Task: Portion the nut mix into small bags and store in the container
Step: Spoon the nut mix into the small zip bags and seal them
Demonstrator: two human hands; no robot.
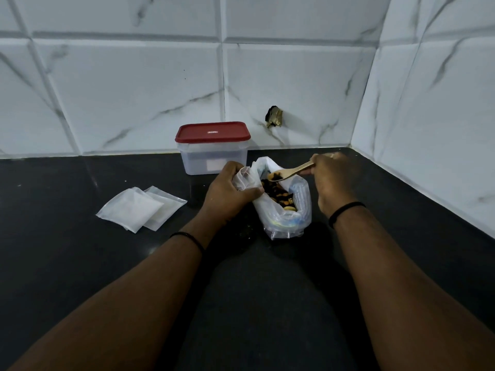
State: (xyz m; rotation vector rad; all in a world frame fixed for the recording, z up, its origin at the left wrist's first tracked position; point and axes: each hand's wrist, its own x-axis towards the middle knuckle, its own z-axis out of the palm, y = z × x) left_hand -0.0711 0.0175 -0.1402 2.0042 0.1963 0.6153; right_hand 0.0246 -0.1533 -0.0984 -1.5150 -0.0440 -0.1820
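Scooping the nut mix (278, 195) near the black countertop's (80, 263) back edge.
Your left hand (227, 194) gripped the clear plastic bag's (284, 218) rim; your right hand (334, 180) pinched a loaded wooden spoon (290, 172).

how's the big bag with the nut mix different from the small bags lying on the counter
The big bag stands open, its mouth rolled down, and holds dark and orange nut mix; the small bags lie flat, with no nuts visible in them. The left hand grips the big bag's edge while the right hand holds a wooden spoon over it; nothing touches the small bags. The big bag is clearly larger. Both are thin, see-through plastic on the dark counter.
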